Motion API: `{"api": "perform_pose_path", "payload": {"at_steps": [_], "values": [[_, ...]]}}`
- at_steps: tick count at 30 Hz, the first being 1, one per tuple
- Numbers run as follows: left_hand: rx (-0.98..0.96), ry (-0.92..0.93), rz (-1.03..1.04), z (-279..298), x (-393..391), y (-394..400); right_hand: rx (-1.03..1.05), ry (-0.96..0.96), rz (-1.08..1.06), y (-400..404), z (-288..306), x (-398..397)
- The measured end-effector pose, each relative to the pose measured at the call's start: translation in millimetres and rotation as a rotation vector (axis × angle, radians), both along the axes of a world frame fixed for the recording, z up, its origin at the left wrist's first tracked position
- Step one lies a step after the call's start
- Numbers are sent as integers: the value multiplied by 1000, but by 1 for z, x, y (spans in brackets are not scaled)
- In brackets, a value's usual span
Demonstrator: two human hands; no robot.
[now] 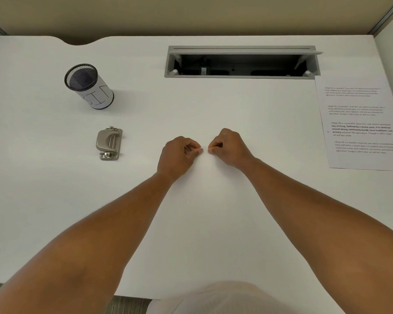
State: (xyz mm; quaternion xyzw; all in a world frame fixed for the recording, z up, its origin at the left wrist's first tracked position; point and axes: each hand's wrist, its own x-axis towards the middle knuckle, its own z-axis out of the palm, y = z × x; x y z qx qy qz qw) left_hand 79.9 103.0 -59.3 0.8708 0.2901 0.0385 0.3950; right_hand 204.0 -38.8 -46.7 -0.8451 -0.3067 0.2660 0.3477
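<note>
Both my hands rest on the white desk (213,223) near its middle, knuckles up and fingers curled into loose fists. My left hand (179,155) and my right hand (228,147) nearly meet at the fingertips, with a small gap between them. Neither hand visibly holds anything. A grey metal hole punch (109,143) lies to the left of my left hand. A black mesh cup (89,87) wrapped in a white paper label stands further back on the left. A printed sheet of paper (359,125) lies at the right edge of the desk.
An open grey cable tray (241,62) is sunk into the desk at the back right. A beige partition wall (191,14) closes off the back. The desk's front edge runs just above my lap (225,298).
</note>
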Motion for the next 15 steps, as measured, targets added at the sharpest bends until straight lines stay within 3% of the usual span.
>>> {"api": "perform_pose_path", "payload": {"at_steps": [9,15], "values": [[74,15,75,3,0,-15,-64,-68,43,-1,-2,-4],[120,60,72,0,2,-20,-199,-305,163,3,-5,-13]]}}
